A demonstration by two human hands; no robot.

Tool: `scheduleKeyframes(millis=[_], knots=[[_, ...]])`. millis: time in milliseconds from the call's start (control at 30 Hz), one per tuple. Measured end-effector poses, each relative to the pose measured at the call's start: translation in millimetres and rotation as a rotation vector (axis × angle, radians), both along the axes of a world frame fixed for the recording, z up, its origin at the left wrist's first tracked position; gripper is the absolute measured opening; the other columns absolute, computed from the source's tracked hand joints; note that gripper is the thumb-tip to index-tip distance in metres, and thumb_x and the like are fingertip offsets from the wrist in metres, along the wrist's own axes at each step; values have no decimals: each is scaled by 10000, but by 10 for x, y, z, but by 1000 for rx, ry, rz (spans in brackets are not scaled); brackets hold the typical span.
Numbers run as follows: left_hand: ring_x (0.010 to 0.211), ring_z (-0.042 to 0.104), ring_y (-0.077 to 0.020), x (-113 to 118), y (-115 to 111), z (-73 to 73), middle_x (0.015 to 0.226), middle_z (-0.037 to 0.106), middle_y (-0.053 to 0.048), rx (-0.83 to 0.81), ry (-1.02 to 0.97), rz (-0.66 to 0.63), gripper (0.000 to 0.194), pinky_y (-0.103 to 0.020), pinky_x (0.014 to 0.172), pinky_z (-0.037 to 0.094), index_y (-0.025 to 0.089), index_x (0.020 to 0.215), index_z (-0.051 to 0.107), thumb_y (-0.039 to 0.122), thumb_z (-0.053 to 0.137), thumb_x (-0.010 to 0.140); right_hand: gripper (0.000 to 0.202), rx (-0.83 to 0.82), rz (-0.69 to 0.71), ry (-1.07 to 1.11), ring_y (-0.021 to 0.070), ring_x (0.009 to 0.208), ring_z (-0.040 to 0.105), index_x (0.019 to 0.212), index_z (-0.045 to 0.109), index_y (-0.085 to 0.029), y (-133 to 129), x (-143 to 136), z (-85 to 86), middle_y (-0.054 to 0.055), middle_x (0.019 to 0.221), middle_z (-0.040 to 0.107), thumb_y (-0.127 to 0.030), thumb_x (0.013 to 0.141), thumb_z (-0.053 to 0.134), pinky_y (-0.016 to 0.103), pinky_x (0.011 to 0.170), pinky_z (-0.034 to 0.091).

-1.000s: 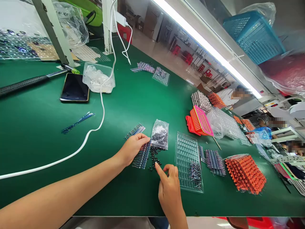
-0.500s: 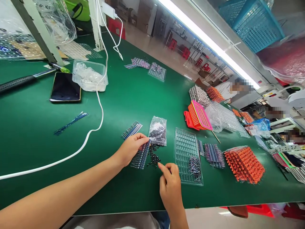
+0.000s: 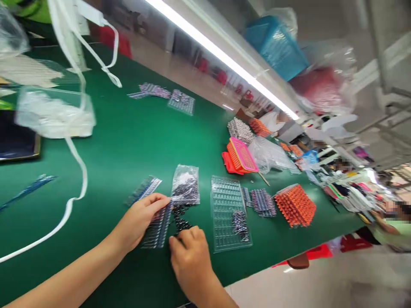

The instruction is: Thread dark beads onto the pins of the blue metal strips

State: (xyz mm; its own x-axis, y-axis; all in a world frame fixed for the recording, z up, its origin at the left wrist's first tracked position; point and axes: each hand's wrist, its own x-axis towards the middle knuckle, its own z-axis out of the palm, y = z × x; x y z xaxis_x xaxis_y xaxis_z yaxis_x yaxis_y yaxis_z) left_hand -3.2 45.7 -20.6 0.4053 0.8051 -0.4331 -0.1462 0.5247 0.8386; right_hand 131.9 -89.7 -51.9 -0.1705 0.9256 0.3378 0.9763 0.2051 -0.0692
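My left hand (image 3: 139, 220) is closed, thumb and finger pinched at the top of a strip of small blue-and-silver pieces (image 3: 159, 233); what sits between the fingertips is too small to name. A second strip (image 3: 146, 188) lies just behind that hand. Small black beads (image 3: 182, 223) are spilled on the green table, beside a clear bag of black beads (image 3: 186, 184). At the near edge of the beads is my right hand (image 3: 191, 254), its fingers curled and thumb near the index finger; its fingertips are partly hidden and blurred.
Right of the beads lies a clear compartment tray (image 3: 224, 214) with loose pieces in one corner. Beyond are bundled strips (image 3: 262, 202), an orange stack (image 3: 294, 206) and a pink-and-orange basket (image 3: 242, 156). A white cable (image 3: 75, 171) crosses the left side. A person (image 3: 388, 229) is at far right.
The view has swung right, so the table things appear farther left. My right hand has moved closer to my left hand and the strip, its fingers more curled. My left hand keeps its pinch.
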Motion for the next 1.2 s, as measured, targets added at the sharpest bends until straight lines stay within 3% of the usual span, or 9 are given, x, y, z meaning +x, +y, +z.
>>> scheduleKeyframes(millis=[100,233,467,567,700,800,867,1033,1200], knots=[[714,575,-134,-7,7,26,710,663,63,-48,23,-9,279,-202,661,453,196,788,657,384,800,641,67,-19,36,-119,204,744,495,880,602,-213,42,38,-60,17,809,582,-231,844,655,356,619,397],[757,596,-157,5,15,49,686,674,83,-178,46,-60,371,-199,654,502,234,783,641,387,861,526,112,-13,47,-190,193,729,493,792,529,-212,111,84,-93,5,784,533,-261,856,608,334,585,380],[825,625,-169,17,20,-19,727,696,90,-245,18,-55,504,-184,686,546,255,811,653,347,935,403,144,103,72,-273,194,635,504,721,525,-193,257,53,-218,40,739,550,-290,808,584,316,505,379],[802,632,-189,14,7,-22,705,694,68,-224,-5,-117,505,-212,675,550,245,800,662,408,941,411,87,149,-25,-14,198,640,574,730,556,-194,261,83,-197,35,709,600,-258,780,587,310,538,431],[813,660,-212,9,-75,87,768,722,13,-105,18,-175,476,-243,695,544,212,797,677,511,899,501,107,16,-223,714,151,741,661,852,638,-193,124,175,107,23,808,700,-176,840,533,253,670,496],[820,688,-227,9,-187,191,783,728,-23,-22,-21,-187,423,-273,734,537,195,767,653,539,842,608,136,-39,-345,1222,123,632,626,843,642,-187,37,275,264,14,748,695,-276,901,556,222,589,492],[808,689,-220,22,-257,226,809,739,-37,47,-58,-240,377,-288,747,526,192,784,635,540,770,727,187,-3,-314,1404,117,595,600,814,633,-178,41,328,232,12,715,675,-342,898,602,223,568,492],[858,674,-217,52,-361,179,908,754,-71,242,-77,-294,310,-322,828,512,180,819,644,483,713,824,201,-14,-258,1476,114,602,603,826,658,-178,86,307,51,10,727,671,-368,889,648,228,586,515],[1055,668,-237,36,-435,153,1118,745,-89,269,-146,-370,203,-358,969,493,196,872,628,395,653,903,162,23,-304,1283,133,649,652,845,681,-190,23,240,121,14,762,689,-342,892,647,228,600,546]])
